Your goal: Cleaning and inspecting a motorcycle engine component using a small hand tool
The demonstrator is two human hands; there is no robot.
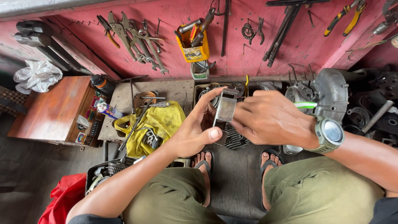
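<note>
Knees in olive trousers (315, 195) sit closest to the lens, sandalled feet on the dark floor between them. Red cloth (62, 199) bunched at far left, low. Above it a wooden box (49, 112) with stickers on its edge, a white plastic bag (37, 74) beyond. Next right, a spray can (108, 110) lying on a low bench, then a yellow rag (166, 120) with a long screwdriver and small metal parts resting on it.

Left hand (195, 128) is curled under and around a small metal plate (226, 108), thumb out to the side, fingers reaching up behind it. Right hand (269, 118), watch on the wrist, pinches the plate's right edge from the other side. Both hands grasp it; neither is slack. Plate is held upright in the air at chest-front, above a finned engine part (236, 139) on the floor.

Judgement: plate looks stiff, thin, light for steel, likely oily so a bit slippery, edges maybe sharp; best held by the two long edges, as now.

Containers: yellow bin (194, 49) hung on the red wall (248, 54), stuffed with handled tools standing upright; a small pot below it, contents unclear. Dark tray behind the hands holds round engine pieces, partly hidden. Wrenches (141, 41) hang left of the bin, pliers at top right. Grey engine casing (331, 93) at right.
</note>
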